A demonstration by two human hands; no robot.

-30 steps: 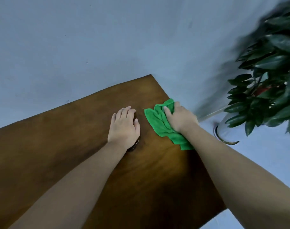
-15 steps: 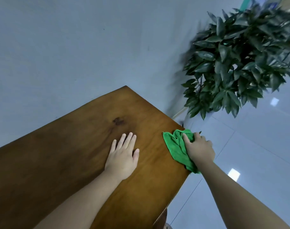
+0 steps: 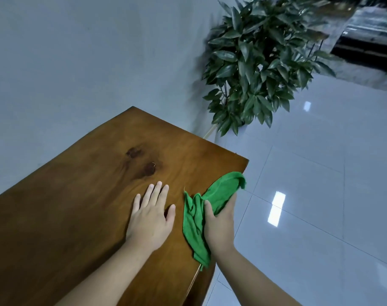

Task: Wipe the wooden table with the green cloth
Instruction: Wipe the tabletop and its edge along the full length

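Note:
The wooden table (image 3: 82, 195) fills the lower left of the head view, with dark knots near its middle. My left hand (image 3: 151, 217) lies flat on it, fingers spread, holding nothing. The green cloth (image 3: 196, 219) is bunched at the table's right edge, one end reaching toward the near right corner. My right hand (image 3: 220, 226) grips the cloth from the edge side, thumb on top and fingers wrapped under it.
A leafy potted plant (image 3: 258, 62) stands on the floor beyond the table's right corner. Glossy pale floor tiles (image 3: 320, 195) lie to the right. A grey wall (image 3: 77, 51) runs behind the table. A dark framed opening (image 3: 369, 43) shows at top right.
My right hand has slid the cloth toward me along the right edge and now grips it from the side. The camera has swung right. My left hand stays flat.

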